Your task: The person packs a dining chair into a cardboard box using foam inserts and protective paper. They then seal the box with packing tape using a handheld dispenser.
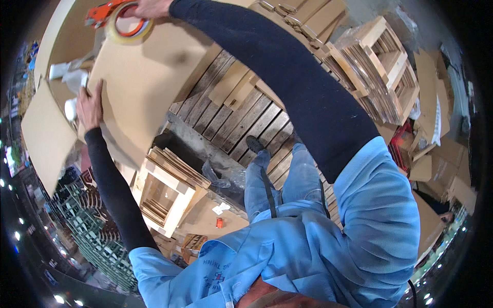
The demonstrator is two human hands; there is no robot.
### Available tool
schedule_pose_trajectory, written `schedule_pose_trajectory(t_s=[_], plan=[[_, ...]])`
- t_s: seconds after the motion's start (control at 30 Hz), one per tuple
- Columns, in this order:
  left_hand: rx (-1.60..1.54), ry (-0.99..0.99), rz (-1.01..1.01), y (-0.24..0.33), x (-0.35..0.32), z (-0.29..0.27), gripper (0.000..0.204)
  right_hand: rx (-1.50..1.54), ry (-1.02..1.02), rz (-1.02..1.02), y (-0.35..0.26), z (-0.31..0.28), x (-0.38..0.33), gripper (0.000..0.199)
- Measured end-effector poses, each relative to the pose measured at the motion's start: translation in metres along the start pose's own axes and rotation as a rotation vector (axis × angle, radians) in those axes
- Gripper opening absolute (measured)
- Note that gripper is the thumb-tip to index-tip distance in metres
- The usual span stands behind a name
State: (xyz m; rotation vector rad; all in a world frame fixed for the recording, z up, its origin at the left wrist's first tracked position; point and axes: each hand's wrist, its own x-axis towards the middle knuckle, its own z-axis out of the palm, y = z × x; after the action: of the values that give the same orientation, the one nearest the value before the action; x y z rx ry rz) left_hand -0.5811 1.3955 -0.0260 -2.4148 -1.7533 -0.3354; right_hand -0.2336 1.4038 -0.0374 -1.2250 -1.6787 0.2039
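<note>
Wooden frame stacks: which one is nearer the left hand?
The lower-left stack, just below the big carton in view, is nearer the left hand; the other stack stands upper right, beyond the right sleeve.

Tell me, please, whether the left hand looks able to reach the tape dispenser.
Probably yes: only bare cardboard shows between the left hand and the tape dispenser, though the right hand holds it.

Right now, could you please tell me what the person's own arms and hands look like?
Both arms wear plain, close-fitting black sleeves that reach the wrists and come out of loose, light blue short sleeves. The left hand and right hand are bare. No markings or cables show on the black sleeves.
</note>
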Motion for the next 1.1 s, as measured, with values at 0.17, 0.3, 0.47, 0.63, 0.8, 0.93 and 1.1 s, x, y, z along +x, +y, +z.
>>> schedule_pose_trajectory(t_s=[0.17,0.3,0.47,0.63,0.8,0.93,1.1], plan=[[0.411,-0.090,0.445,-0.084,0.070,0.020,0.042,0.104,-0.075,-0.221,0.042,-0.010,-0.010,0.034],[0.370,-0.110,0.159,-0.077,0.066,0.015,0.057,0.265,-0.221,0.008,0.033,-0.031,0.014,0.035],[0.132,-0.078,-0.200,-0.001,0.034,-0.005,0.102,0.238,-0.043,-0.149,0.062,-0.028,0.056,0.036],[0.139,0.007,-0.326,0.061,-0.009,-0.015,0.089,0.416,-0.071,-0.229,0.116,-0.024,0.074,0.034],[0.171,0.076,-0.440,0.199,-0.042,-0.019,0.082,0.316,-0.434,-0.216,0.189,-0.096,0.113,0.031],[0.256,0.124,-0.465,0.254,-0.064,-0.019,0.081,0.068,-0.580,-0.268,0.160,-0.143,0.116,0.036],[0.179,0.161,-0.389,0.250,-0.072,-0.024,0.079,-0.001,-0.734,-0.052,0.148,-0.151,0.113,0.038]])
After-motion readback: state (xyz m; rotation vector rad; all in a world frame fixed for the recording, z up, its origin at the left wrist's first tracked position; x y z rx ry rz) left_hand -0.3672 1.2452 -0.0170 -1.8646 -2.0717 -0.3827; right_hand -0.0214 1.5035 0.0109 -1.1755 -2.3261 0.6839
